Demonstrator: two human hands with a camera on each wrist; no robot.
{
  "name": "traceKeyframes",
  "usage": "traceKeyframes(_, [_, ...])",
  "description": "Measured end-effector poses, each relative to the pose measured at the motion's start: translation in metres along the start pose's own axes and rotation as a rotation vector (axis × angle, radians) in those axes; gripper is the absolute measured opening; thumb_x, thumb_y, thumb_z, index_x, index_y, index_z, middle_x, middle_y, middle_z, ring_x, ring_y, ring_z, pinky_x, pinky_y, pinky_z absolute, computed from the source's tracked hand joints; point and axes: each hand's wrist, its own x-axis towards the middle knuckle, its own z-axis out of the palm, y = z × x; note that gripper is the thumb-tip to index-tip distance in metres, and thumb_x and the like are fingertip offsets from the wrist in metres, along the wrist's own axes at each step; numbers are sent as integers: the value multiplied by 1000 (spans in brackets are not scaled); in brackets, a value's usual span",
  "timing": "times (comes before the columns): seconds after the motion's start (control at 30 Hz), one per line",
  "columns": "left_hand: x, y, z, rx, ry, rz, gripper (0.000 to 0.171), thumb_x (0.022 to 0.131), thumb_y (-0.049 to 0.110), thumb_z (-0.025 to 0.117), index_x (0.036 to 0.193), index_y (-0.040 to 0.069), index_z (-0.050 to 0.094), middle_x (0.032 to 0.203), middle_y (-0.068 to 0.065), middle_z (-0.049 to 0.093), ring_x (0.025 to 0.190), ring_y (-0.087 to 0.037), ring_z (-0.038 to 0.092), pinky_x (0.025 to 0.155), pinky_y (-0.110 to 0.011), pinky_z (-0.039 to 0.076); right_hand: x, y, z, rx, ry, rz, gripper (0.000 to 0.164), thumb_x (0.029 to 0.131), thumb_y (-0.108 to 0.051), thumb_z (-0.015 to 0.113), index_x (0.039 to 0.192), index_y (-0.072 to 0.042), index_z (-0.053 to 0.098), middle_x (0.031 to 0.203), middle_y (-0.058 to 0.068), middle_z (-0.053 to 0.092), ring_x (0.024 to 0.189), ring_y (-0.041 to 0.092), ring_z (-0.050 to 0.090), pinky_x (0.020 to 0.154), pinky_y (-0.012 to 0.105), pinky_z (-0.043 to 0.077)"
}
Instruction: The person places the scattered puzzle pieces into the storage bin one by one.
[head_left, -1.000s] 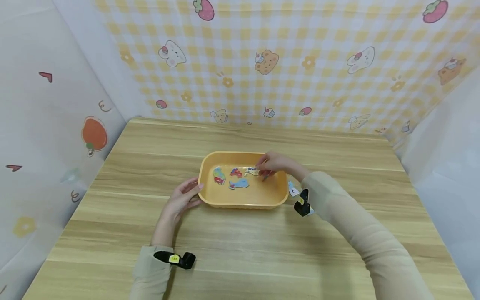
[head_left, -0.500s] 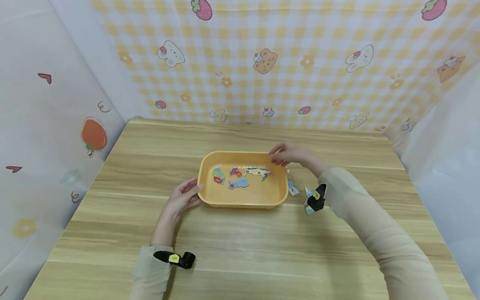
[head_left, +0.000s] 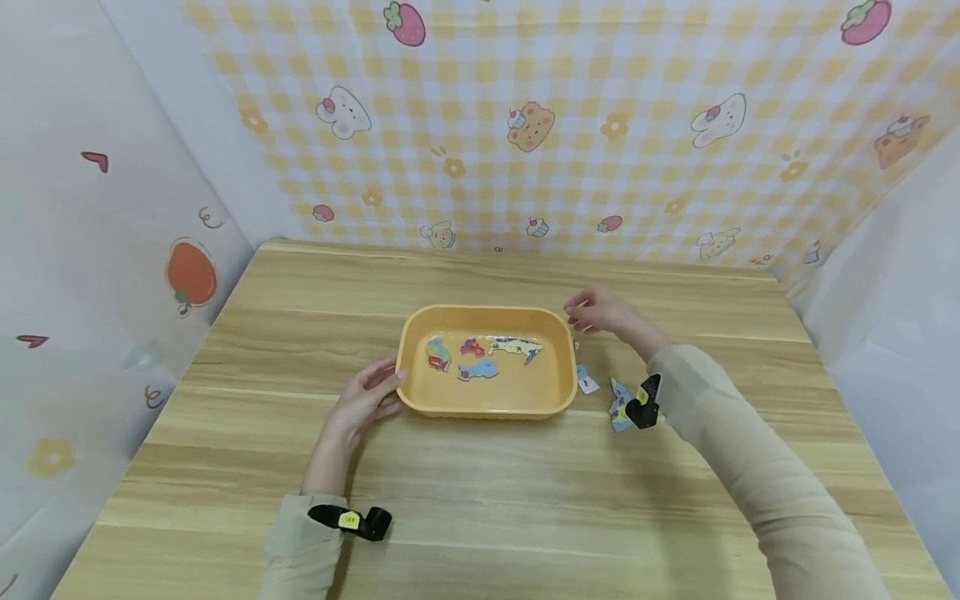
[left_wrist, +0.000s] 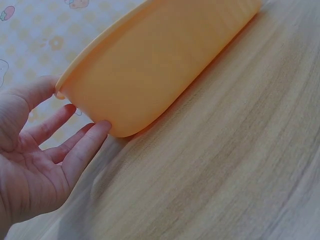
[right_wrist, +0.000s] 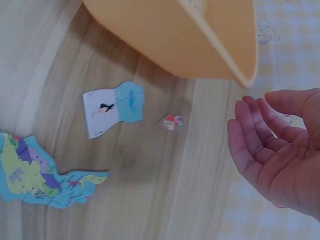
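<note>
On the tabletop point(head_left: 465, 500), set in from its far edge: one yellow tray point(head_left: 517, 393), between your hands, containing four puzzle pieces point(head_left: 477, 369). Your left hand point(head_left: 365, 396) gripped its left end, thumb on rim. Your right hand point(head_left: 602, 313), loosely relaxed, hung just beside the far right corner. Off the tray's right end lay three loose pieces point(right_wrist: 131, 102).

Wood-grain tabletop point(head_left: 480, 508), across lower frame. Behind it, yellow-and-white check cloth point(head_left: 480, 204), filling upper frame: bear print point(head_left: 531, 127) upper centre, rabbit print point(head_left: 343, 113) to its left, strawberry print point(head_left: 866, 22) upper right. Left edge: white cloth point(head_left: 60, 267), orange-red fruit print point(head_left: 192, 273) partway down. Right edge: white sheet point(head_left: 900, 300).
</note>
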Motion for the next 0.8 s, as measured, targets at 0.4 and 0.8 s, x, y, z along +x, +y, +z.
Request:
traceKeyframes(0.4, [-1, -1, 1, 15, 5, 5, 61, 89, 29, 59, 140, 9, 33, 143, -16, 36, 97, -13, 60, 83, -25, 55, 3, 23, 14, -115, -39, 44, 32, 89, -8, 47, 114, 12, 50, 85, 13, 61, 66, 11, 53, 65, 26, 54])
traceKeyframes(0.8, [-2, 0, 1, 0, -7, 16, 61, 90, 26, 58, 141, 7, 30, 144, -19, 32, 99, -15, 60, 84, -25, 55, 2, 36, 26, -149, 74, 27, 26, 86, -5, 55, 107, 10, 54, 108, 27, 58, 96, 32, 57, 83, 34, 52])
